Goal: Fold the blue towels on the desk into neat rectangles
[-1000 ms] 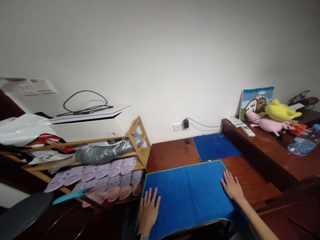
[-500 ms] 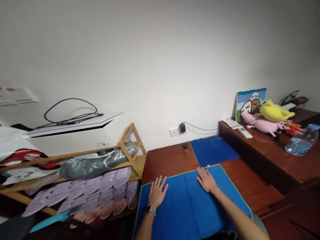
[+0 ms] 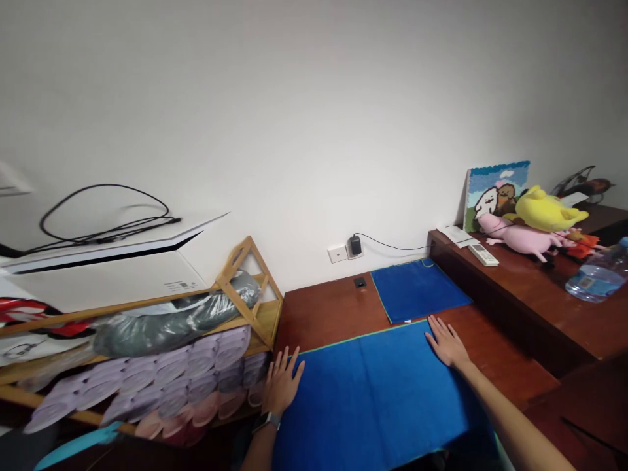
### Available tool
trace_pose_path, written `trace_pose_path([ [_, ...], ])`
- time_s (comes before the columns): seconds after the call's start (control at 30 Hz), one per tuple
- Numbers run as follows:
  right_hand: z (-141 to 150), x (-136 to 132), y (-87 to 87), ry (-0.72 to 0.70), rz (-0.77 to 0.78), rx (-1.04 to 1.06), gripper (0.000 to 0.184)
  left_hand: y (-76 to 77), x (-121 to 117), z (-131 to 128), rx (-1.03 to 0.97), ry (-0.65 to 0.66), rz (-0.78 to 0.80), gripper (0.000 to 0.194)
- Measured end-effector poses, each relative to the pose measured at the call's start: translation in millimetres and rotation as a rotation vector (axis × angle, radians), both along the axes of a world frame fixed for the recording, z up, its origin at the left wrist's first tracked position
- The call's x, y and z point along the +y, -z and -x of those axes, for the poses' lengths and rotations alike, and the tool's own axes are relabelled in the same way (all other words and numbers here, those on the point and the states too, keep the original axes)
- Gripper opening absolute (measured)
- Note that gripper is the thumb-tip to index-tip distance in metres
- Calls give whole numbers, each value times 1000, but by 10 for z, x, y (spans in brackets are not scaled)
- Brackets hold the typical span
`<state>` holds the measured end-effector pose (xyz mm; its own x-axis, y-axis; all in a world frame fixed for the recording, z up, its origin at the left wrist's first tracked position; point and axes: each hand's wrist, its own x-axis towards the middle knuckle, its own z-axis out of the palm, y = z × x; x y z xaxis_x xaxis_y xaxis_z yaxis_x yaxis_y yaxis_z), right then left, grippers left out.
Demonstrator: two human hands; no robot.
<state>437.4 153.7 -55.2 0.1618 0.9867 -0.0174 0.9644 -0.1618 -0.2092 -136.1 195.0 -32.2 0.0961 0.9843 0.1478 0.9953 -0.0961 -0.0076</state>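
Note:
A blue cloth (image 3: 373,386) with a green edge lies spread over the front of the brown desk (image 3: 324,314). My left hand (image 3: 282,386), with a watch on its wrist, rests flat at the cloth's far left corner, fingers apart. At the far right corner my right hand (image 3: 447,343) lies palm down, its fingers stretched out and a little spread. Neither hand grips anything. Just beyond the near cloth lies a second, darker blue cloth (image 3: 419,291), flat against the wall side; neither hand touches it.
On the left stands a wooden rack (image 3: 252,291) with several pale purple slippers (image 3: 189,366) and a white box (image 3: 112,271) on top. A raised brown ledge on the right holds plush toys (image 3: 549,212), a remote control (image 3: 483,255) and a water bottle (image 3: 596,278). A charger (image 3: 355,245) sits in the wall socket.
My hands have moved apart over the near cloth: the left one leftward to its left edge, the right one rightward to its far right corner. The view has turned slightly right.

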Motion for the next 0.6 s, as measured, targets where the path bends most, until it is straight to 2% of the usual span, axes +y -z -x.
trace_pose_path([
  [0.2, 20, -6, -130, 34, 45, 27, 70, -68, 37, -32, -2, -25, 47, 66],
  [0.3, 37, 29, -239, 57, 37, 102, 66, -200, 45, -64, -5, -46, 96, 67],
  [0.37, 36, 80, -320, 114, 6, 184, 61, -346, 1, -192, -10, -57, 80, 65],
  [0.43, 26, 137, -387, 193, -36, 247, 57, -503, -155, -498, -41, -27, 6, 60],
  [0.47, 21, 164, -410, 233, -53, 264, 56, -567, -289, -734, -70, 12, -44, 56],
  [0.53, 12, 205, -430, 294, -77, 277, 54, -625, -667, -1368, -167, 204, -66, 47],
  [0.6, 7, 234, -421, 337, -95, 296, 50, -583, -1132, -2152, -244, 479, -6, 37],
])
